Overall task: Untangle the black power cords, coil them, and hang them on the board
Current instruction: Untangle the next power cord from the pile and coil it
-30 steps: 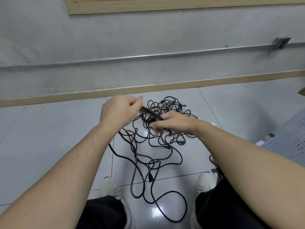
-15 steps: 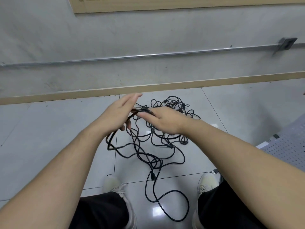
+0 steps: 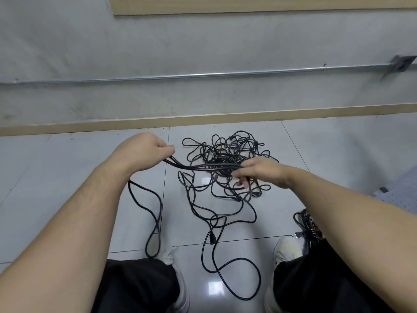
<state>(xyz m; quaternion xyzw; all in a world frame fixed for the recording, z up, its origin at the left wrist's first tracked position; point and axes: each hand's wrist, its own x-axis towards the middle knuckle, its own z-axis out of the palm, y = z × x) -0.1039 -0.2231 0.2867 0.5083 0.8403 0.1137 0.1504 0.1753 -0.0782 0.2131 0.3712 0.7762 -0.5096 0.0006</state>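
Observation:
A tangle of black power cords [image 3: 228, 154] lies on the white tiled floor in front of me. My left hand [image 3: 144, 152] grips several strands of cord in a fist, left of the pile. Those strands [image 3: 203, 166] stretch taut to my right hand [image 3: 261, 171], which pinches them above the pile. A long loop [image 3: 155, 222] hangs from my left hand down to my left shoe. Another cord [image 3: 225, 265] with a plug [image 3: 212, 238] trails between my feet. A small bundle of cord [image 3: 308, 227] lies by my right shoe.
A grey perforated board [image 3: 401, 197] lies at the right edge. The grey wall with a metal conduit [image 3: 203, 76] and a wooden skirting [image 3: 203, 119] runs across behind the pile. My two shoes [image 3: 286, 249] and dark trouser legs fill the bottom.
My hands have moved apart, the left going left and the right going right, drawing the held strands taut between them. A loop now hangs lower from my left hand.

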